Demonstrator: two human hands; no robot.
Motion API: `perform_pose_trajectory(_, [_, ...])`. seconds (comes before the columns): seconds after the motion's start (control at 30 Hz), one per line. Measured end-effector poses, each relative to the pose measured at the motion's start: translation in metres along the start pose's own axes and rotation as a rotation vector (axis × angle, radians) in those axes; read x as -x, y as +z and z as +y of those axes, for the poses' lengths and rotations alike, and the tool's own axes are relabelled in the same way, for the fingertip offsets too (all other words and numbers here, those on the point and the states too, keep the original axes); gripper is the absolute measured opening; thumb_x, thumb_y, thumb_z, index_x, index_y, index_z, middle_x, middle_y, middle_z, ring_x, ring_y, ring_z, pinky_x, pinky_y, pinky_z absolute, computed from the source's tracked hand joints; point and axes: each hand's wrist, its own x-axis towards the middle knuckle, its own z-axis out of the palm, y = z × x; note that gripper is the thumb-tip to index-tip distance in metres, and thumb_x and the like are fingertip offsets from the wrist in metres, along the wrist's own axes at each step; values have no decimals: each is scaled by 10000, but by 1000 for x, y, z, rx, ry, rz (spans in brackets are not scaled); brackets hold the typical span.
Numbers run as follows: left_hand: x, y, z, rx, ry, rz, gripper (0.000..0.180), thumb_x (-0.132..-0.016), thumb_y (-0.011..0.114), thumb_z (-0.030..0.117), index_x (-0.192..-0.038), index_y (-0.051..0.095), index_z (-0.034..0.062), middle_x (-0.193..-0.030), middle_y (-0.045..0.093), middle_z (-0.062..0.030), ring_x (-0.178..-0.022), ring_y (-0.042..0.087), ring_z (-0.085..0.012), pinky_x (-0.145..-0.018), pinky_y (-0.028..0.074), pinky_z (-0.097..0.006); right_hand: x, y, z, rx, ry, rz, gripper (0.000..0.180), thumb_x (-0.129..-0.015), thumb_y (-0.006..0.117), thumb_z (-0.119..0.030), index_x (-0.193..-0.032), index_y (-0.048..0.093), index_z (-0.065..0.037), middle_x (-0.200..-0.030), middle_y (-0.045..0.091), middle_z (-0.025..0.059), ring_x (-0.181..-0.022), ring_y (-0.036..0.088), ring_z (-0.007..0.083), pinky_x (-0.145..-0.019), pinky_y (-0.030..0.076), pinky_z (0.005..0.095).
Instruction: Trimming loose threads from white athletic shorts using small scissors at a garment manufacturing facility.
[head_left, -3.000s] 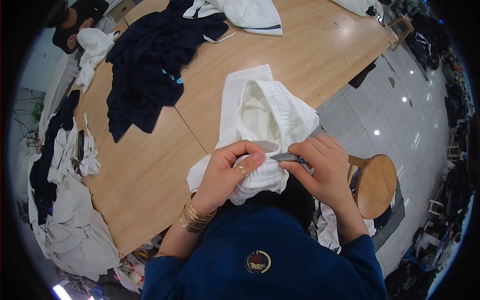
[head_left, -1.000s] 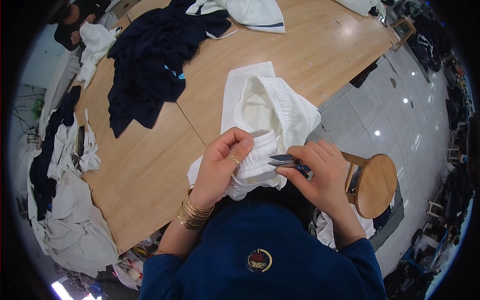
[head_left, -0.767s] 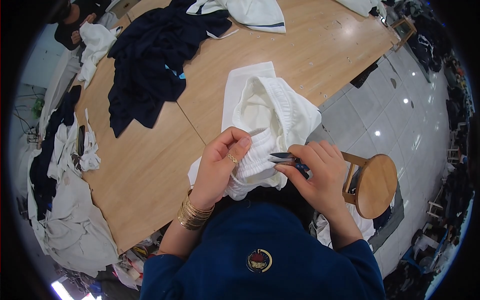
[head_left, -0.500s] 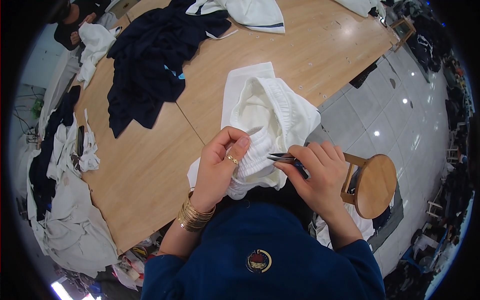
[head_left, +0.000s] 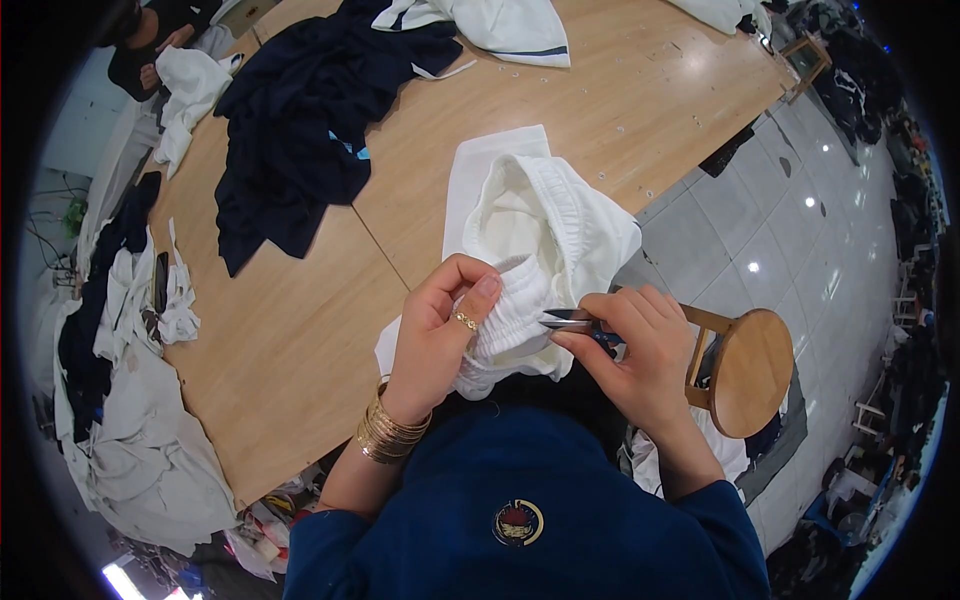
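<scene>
A white garment with a gathered elastic waistband (head_left: 548, 205) lies partly on the table and hangs over its near edge toward my lap. My left hand (head_left: 445, 310) pinches the gathered band between thumb and fingers. In my right hand (head_left: 635, 335) is a small pair of thread snips (head_left: 578, 322), gripped between thumb and fingers. The metal blades point left at the garment's band, just right of the left hand. Whether the tips touch the cloth, I cannot tell.
Dark navy cloth (head_left: 290, 130) is heaped on the wooden table (head_left: 300, 350). White pieces with a dark stripe (head_left: 510, 30) lie at the far edge. To the right stands a round wooden stool (head_left: 750, 375) on the tiled floor. Another person (head_left: 150, 50) handles white cloth at far left.
My right hand has shifted very slightly to the right with the snips, and the blade tips have drawn back a little from the band. The left hand stays in place.
</scene>
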Motion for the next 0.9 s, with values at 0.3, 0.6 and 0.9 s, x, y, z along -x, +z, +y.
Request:
perform_pose_trajectory(0.3, [1,4,5,63,-77,-90,341,-777,669,42,-1052,468,21,-945,594,-63,-894,563,-90,-767,461,-228,0,10,-15,-409,171,68,256,-651,769,-79,-870,636,-61,-615,444,-11,-510,344,72,-465,269,210])
perform_pose_trajectory(0.6, [1,5,3,-97,52,-98,359,-766,675,13,-1054,460,21,-970,601,-81,-915,574,-108,-778,464,-232,0,17,-11,-319,20,124,238,-638,659,71,-825,613,-69,-652,520,41,-489,482,160,-442,357,262])
perform_pose_trajectory(0.9, [-1,7,6,-21,-60,-121,356,-775,667,28,-1064,458,23,-961,624,-105,-909,582,-117,-780,464,-235,4,20,-3,-553,270,-85,257,-700,602,65,-916,515,-46,-727,517,41,-570,486,136,-547,398,238])
